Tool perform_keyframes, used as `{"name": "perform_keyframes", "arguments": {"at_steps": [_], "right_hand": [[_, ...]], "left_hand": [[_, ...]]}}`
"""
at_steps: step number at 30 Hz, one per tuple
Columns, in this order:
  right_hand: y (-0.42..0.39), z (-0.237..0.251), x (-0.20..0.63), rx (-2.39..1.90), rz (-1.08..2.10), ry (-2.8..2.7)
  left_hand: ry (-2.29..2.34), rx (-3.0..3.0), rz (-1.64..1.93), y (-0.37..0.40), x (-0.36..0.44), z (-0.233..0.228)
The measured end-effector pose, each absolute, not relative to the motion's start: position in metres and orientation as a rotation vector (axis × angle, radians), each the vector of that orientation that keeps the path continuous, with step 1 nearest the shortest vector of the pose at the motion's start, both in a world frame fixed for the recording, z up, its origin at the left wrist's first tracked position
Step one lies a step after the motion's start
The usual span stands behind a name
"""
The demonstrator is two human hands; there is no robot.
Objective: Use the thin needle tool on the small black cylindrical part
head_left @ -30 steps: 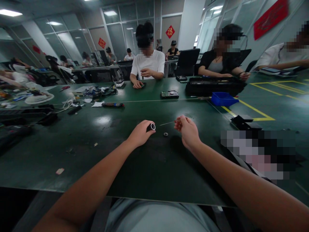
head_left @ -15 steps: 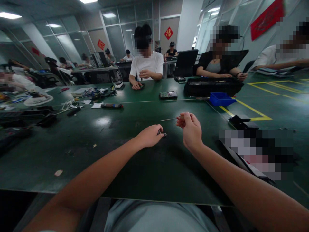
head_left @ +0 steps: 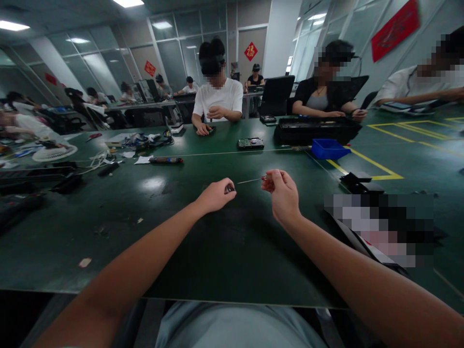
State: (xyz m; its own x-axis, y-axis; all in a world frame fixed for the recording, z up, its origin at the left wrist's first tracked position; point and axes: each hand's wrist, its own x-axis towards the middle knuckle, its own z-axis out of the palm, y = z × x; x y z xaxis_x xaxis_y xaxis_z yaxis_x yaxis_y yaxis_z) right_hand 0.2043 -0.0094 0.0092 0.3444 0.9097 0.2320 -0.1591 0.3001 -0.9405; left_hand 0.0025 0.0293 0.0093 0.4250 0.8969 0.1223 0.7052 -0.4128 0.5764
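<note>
Just above the middle of the green table, my right hand [head_left: 282, 191] is closed around the handle of a thin screwdriver [head_left: 250, 181]. Its slim metal shaft points left, and most of the handle is hidden by my fingers. Opposite it, my left hand [head_left: 216, 193] is closed on a small dark, shiny piece [head_left: 229, 189]. That piece is mostly covered by the fingers, so its kind does not show. A short gap separates the shaft's tip from the left hand.
A hard drive [head_left: 250, 143] lies farther back, near a blue bin [head_left: 329, 149] and a long black casing [head_left: 317, 130]. A pen-like tool [head_left: 166, 160] is at left. Black parts [head_left: 358, 183] sit right. A co-worker [head_left: 217, 101] works across the table.
My left hand has moved left, away from my right hand, with the small dark piece in it. The right hand and screwdriver have barely moved.
</note>
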Motion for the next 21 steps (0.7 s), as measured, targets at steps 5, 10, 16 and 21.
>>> {"name": "perform_keyframes", "arguments": {"at_steps": [5, 10, 16, 21], "right_hand": [[-0.01, 0.007, 0.204, -0.999, 0.892, -0.95], [-0.007, 0.002, 0.205, -0.995, 0.907, -0.971], [-0.002, -0.008, 0.206, -0.981, 0.905, -0.997], [-0.001, -0.011, 0.205, -0.987, 0.924, -1.015]], "left_hand": [[1.345, 1.598, 0.913, 0.044, -0.048, 0.019], [1.385, 1.303, 1.077, 0.045, -0.113, 0.033], [1.501, 0.968, 1.319, 0.028, -0.197, 0.05], [1.678, 0.754, 1.535, 0.003, -0.257, 0.055]]}}
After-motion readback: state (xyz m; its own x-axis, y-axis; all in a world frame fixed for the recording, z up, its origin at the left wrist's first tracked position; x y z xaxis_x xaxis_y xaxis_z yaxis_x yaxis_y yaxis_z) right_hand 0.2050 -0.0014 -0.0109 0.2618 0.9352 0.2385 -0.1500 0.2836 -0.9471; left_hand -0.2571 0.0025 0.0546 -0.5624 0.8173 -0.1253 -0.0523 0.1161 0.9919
